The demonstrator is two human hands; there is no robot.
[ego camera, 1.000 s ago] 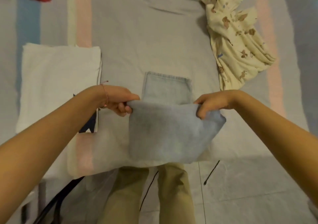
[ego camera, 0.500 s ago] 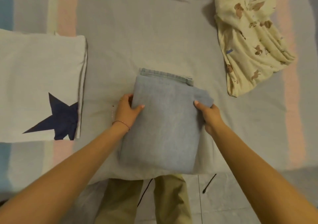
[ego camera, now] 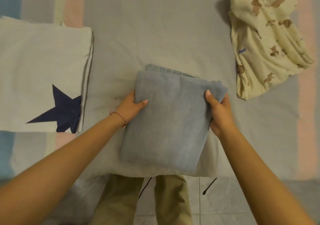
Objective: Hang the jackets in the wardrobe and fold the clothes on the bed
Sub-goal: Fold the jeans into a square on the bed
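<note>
Denim jeans (ego camera: 166,121), folded: probably thick, heavyish, floppy | left hand (ego camera: 131,107) and right hand (ego camera: 220,114) pinch the jeans' side edges, thumbs on top | I'd support underneath

- The bed (ego camera: 173,34) in front of me fills most of the view. Its grey sheet (ego camera: 121,55) has pale pink, cream and blue stripes down both sides.
- Below its near edge I see the floor (ego camera: 225,207), light grey tiles with thin seams.
- The light is dim, warm and even.
</note>
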